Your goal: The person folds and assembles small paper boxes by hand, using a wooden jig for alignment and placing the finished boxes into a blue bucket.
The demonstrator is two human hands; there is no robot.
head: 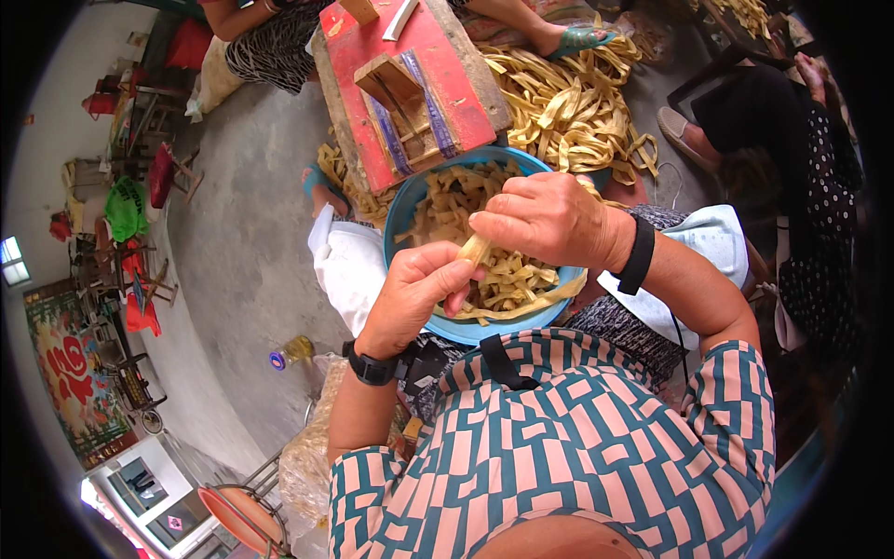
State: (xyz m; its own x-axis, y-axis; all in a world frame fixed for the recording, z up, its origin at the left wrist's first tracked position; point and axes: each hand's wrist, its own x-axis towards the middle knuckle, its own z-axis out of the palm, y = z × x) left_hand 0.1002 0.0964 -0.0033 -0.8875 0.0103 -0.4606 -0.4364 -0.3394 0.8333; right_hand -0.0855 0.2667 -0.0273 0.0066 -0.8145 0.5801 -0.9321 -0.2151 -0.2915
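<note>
My left hand (426,283) pinches the lower end of a pale yellow dried vegetable strip (475,250) between thumb and fingers. The strip's upper end is in my right hand (548,216), whose fingers are curled round it. Both hands are over a blue plastic basin (447,330) in my lap, which holds many short pieces of similar strip (503,279). One longer strip (534,304) lies along the basin's near rim. Just beyond the basin stands a red board (454,91) bearing a small wooden fixture (391,80).
Long yellow strips (576,112) lie heaped beyond the basin to the right. Two other people sit nearby, one across the board and one at right. A jar (297,349) lies on the floor at left, near a full plastic bag (307,447) and an orange basin (241,520).
</note>
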